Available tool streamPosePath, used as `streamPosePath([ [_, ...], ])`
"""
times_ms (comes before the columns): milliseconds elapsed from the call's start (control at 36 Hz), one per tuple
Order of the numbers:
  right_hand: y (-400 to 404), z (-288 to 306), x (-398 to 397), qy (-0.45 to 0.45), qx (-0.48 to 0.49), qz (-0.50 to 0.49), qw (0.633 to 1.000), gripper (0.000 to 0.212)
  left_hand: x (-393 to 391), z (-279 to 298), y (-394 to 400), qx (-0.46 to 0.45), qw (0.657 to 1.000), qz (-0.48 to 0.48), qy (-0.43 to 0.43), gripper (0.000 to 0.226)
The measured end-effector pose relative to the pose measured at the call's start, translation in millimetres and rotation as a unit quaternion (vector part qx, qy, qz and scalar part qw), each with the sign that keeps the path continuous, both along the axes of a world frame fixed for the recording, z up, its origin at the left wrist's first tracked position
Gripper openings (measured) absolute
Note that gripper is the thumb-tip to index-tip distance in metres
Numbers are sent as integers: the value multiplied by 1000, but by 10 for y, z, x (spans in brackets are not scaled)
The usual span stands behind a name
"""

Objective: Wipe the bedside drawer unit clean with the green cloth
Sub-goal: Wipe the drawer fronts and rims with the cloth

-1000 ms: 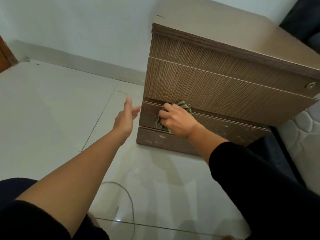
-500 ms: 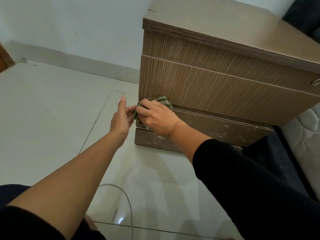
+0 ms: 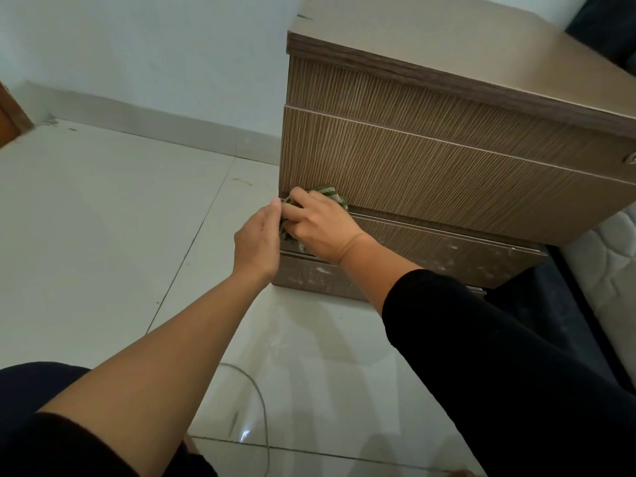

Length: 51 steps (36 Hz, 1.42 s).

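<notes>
The bedside drawer unit (image 3: 430, 160) is brown striped wood and stands on the floor against the wall. My right hand (image 3: 320, 227) grips the bunched green cloth (image 3: 330, 193) and presses it against the left end of the lower drawer front, at the gap under the big drawer. Most of the cloth is hidden under the hand. My left hand (image 3: 256, 242) is at the unit's left front corner, its fingertips touching the cloth beside my right fingers. White smudges mark the lowest panels (image 3: 447, 256).
Pale floor tiles (image 3: 103, 218) spread to the left and in front. A thin cable (image 3: 261, 407) lies on the floor near my knees. A mattress (image 3: 616, 263) and dark bed base stand to the right of the unit. The white wall runs behind.
My right hand slid the cloth leftward along the lower drawer to the unit's left corner. My left hand moved in from open air and now touches the cloth.
</notes>
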State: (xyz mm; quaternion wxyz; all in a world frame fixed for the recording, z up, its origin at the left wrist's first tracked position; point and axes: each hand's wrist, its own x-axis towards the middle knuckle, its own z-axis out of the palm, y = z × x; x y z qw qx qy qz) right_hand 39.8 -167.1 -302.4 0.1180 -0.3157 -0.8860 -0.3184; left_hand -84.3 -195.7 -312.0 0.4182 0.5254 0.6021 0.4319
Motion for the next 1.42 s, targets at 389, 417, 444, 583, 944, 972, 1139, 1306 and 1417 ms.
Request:
streamPosePath([
  [389,-174,14,361,-30,-3,-29,999,32,52,-116,-111,120,944,-163,262,60],
  [417,-191,15,403,-37,-3,-32,999,32,56,-127,-110,123,934,-172,288,60],
  [444,-210,17,450,-46,-3,-38,998,33,61,-138,-110,126,925,-177,311,60],
  [583,-287,14,653,-97,-2,-76,992,30,55,-169,-98,148,890,-182,391,61],
  [944,-483,27,1050,-111,2,-121,986,31,125,-75,-87,178,843,-225,456,60],
  [972,-500,25,1076,-111,2,-126,986,32,131,-67,-86,182,839,-227,460,60],
  [1139,-598,6,1270,-106,3,-148,983,34,230,-23,-96,195,818,-248,480,61],
  [1306,-702,22,1434,-100,-17,-171,980,9,389,9,-120,218,789,-273,506,63],
  [1417,-771,23,1552,-88,-25,-190,978,6,531,42,-140,224,781,-289,506,62],
])
